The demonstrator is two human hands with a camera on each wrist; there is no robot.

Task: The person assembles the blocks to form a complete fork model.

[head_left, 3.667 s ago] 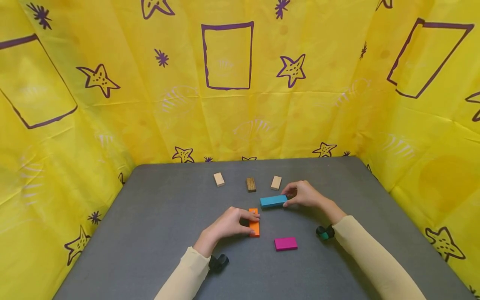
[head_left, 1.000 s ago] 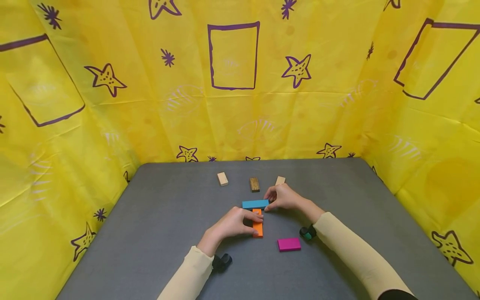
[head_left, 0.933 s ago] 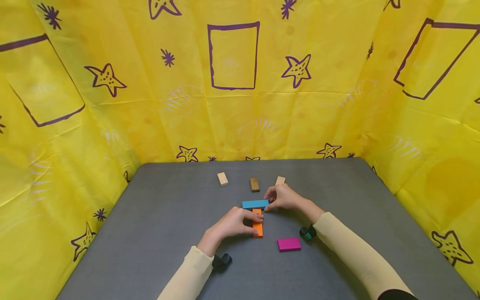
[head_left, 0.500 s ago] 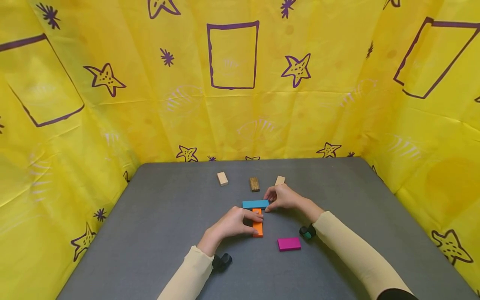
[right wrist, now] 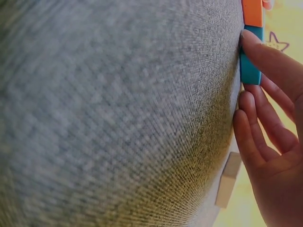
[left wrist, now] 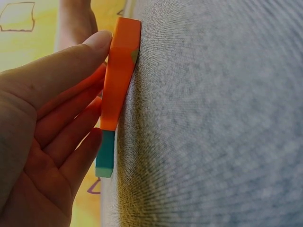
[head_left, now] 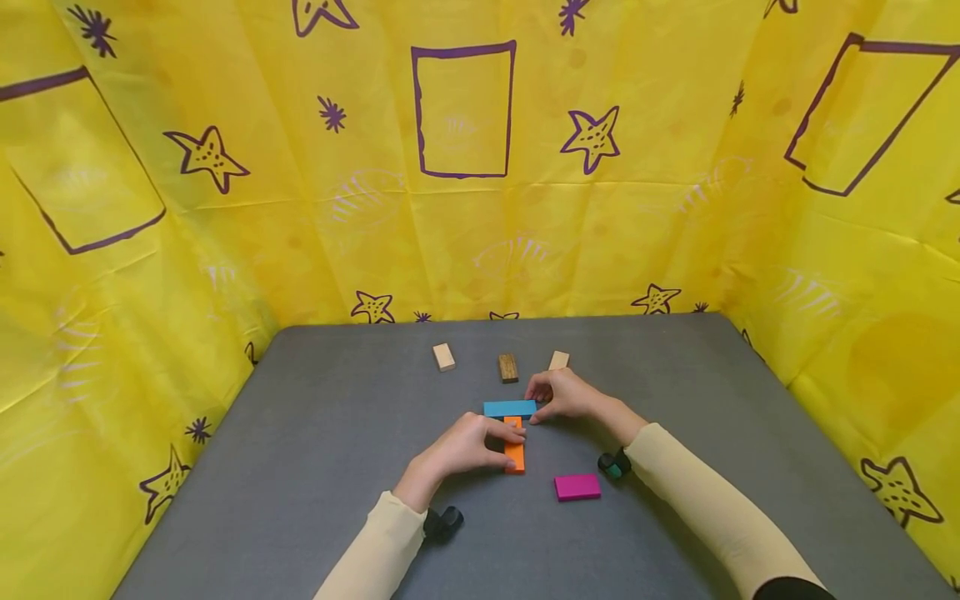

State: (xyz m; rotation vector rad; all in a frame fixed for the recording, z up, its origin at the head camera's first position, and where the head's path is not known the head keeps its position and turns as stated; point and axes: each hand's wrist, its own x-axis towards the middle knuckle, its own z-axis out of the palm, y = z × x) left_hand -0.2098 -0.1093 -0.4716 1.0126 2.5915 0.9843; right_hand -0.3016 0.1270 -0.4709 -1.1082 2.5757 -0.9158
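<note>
An orange block (head_left: 514,458) lies lengthwise on the grey table, and my left hand (head_left: 459,448) holds it between thumb and fingers. Across its far end sits a blue block (head_left: 509,409), so the two form a T. The right end of the blue block is pinched by my right hand (head_left: 572,395). In the left wrist view, the thumb rests on the orange block (left wrist: 122,71), whose end meets the blue block (left wrist: 105,153). The right wrist view shows thumb and fingers about the blue block (right wrist: 251,71), with the orange block (right wrist: 252,12) against it.
A magenta block (head_left: 577,487) lies nearer, right of the orange one. Farther back are a pale wooden block (head_left: 444,357), a dark wooden block (head_left: 507,367) and another pale block (head_left: 558,360), partly hidden by the right hand. Yellow patterned cloth (head_left: 465,250) surrounds the table.
Since the earliest frame, my right hand has moved left with the blue block, bringing it against the far end of the orange block. Over the last second both hands hardly moved.
</note>
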